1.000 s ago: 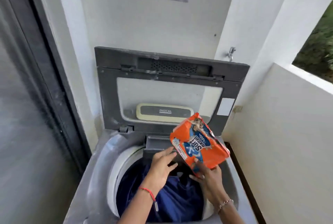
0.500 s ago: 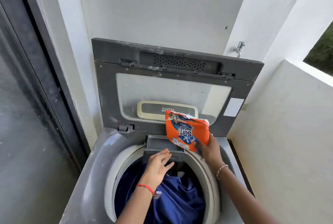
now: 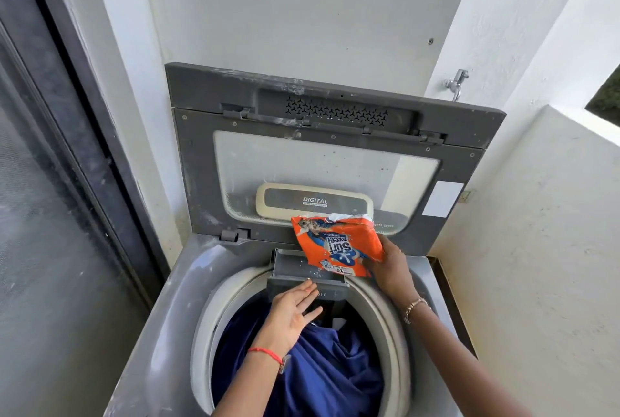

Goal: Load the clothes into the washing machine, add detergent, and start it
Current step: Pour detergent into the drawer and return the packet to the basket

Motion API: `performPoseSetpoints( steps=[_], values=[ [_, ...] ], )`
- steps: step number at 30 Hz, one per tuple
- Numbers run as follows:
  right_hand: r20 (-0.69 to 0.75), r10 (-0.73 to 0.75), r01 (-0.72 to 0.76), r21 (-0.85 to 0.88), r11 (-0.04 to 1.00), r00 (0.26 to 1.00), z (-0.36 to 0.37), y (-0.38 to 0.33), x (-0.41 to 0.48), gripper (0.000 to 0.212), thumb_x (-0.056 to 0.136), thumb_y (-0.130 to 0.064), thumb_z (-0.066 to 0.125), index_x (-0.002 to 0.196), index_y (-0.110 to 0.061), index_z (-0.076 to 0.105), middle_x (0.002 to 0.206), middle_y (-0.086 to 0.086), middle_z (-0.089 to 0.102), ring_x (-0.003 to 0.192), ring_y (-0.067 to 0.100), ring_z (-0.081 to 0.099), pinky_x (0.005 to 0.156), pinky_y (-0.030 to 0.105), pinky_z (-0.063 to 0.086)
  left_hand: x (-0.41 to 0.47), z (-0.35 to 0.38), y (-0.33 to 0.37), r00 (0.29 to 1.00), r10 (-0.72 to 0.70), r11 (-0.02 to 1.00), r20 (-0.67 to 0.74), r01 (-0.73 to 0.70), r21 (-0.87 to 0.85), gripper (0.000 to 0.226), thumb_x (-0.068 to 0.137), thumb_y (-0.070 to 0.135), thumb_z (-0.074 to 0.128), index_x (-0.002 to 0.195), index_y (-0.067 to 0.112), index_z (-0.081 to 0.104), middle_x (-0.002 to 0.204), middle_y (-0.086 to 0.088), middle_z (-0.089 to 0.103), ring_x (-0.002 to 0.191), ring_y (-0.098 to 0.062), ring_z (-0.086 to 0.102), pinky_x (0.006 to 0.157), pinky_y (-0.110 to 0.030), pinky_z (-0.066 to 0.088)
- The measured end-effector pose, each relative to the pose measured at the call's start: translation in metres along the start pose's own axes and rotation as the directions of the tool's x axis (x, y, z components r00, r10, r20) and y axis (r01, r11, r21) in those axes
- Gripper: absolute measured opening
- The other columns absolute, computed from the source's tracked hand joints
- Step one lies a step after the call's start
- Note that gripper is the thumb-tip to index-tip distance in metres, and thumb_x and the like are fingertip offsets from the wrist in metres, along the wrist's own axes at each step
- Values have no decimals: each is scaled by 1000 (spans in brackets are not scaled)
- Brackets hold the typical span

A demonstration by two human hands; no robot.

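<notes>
Head view, near to far: blue clothes [image 3: 322,369] heaped in washing machine [image 3: 174,309] drum; left hand [image 3: 293,311] open, fingers spread, touching detergent drawer [image 3: 295,269] front at drum's far rim; right hand [image 3: 391,269] gripping orange detergent packet [image 3: 335,245], torn mouth up, above drawer, before raised lid [image 3: 201,161].

bright daylight enters from the opening [image 3: 605,94] at upper right, washing the white wall [image 3: 523,248] pale. the drum [image 3: 302,376] interior sits in shadow. straight edges bow near the frame borders, and the glass door [image 3: 37,215] at left looks slightly soft, perhaps blurred.
</notes>
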State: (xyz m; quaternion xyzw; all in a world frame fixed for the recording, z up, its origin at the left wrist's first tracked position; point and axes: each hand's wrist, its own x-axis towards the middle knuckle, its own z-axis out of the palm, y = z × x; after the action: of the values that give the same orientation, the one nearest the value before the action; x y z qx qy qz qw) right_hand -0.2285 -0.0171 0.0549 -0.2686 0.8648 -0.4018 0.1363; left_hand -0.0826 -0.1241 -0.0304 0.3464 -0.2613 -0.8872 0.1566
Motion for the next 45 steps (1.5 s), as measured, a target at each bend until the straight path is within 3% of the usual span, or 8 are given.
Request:
performPoseSetpoints(
  steps=[11, 14, 20, 25, 31, 36, 40, 45],
  values=[
    [35, 17, -17, 25, 1000, 999, -2, -3, 6, 37, 79, -5, 61, 114, -15, 55, 106, 9, 66, 95, 29, 62, 83, 48, 51, 0, -1, -7, 1000, -6, 1000, 25, 6, 3, 26, 93, -6, 39, 114, -5, 54, 109, -16, 61, 116, -28, 50, 90, -47, 43],
    [43, 10, -11, 21, 1000, 999, -1, -4, 6, 41, 80, -7, 61, 119, -16, 53, 109, 9, 65, 96, 29, 62, 84, 49, 51, -1, -2, -8, 1000, -7, 1000, 17, 7, 0, 31, 93, -6, 39, 122, -7, 50, 107, -16, 62, 116, -29, 51, 83, -45, 47],
    [47, -21, 23, -30, 999, 999, -1, -10, 6, 43, 81, -9, 61, 123, -16, 53, 115, 10, 64, 102, 30, 60, 87, 44, 49, -3, -3, -7, 1000, -9, 1000, 13, 9, -2, 35, 94, -5, 38, 128, -8, 44, 108, -16, 60, 126, -31, 45, 92, -48, 41],
    [42, -63, 64, -36, 997, 997, 1, -16, 5, 33, 81, -7, 60, 114, -10, 56, 107, 13, 66, 96, 30, 61, 75, 36, 47, -6, -3, -6, 1000, -5, 1000, 12, 5, 4, 35, 94, -5, 38, 127, -7, 45, 109, -16, 61, 126, -31, 46, 92, -47, 42],
    [16, -29, 29, -16, 999, 999, 0, -8, 7, 34, 80, -5, 59, 113, -11, 57, 105, 11, 66, 94, 30, 62, 79, 41, 50, -9, 0, -5, 1000, -10, 1000, 14, 10, 2, 32, 93, -5, 39, 124, -7, 48, 111, -17, 60, 117, -29, 50, 87, -46, 46],
    [-15, 45, -41, 172, 984, 999, -8, 2, 1, 23, 80, 1, 58, 101, -8, 58, 86, 5, 65, 80, 25, 62, 64, 34, 52, -13, 10, -7, 999, -19, 1000, 37, 19, 19, 24, 92, -7, 41, 111, -5, 55, 110, -18, 61, 113, -29, 52, 85, -46, 46],
    [97, 246, -257, 562, 786, 964, -18, 12, -16, 21, 84, -7, 64, 103, -9, 55, 84, 6, 64, 60, 19, 58, 38, 23, 48, -17, 32, -9, 998, -28, 997, 58, 24, 67, 19, 91, -6, 46, 104, -4, 59, 105, -18, 63, 109, -30, 55, 80, -46, 48],
    [317, 284, -408, 837, 365, 905, -43, 19, -45, 11, 87, -6, 58, 97, -8, 54, 81, 13, 66, 59, 25, 64, 44, 31, 53, -30, 86, -9, 985, -5, 979, 170, -30, 202, 16, 87, 4, 58, 101, 11, 61, 102, -9, 65, 103, -23, 57, 79, -46, 47]
  ],
)
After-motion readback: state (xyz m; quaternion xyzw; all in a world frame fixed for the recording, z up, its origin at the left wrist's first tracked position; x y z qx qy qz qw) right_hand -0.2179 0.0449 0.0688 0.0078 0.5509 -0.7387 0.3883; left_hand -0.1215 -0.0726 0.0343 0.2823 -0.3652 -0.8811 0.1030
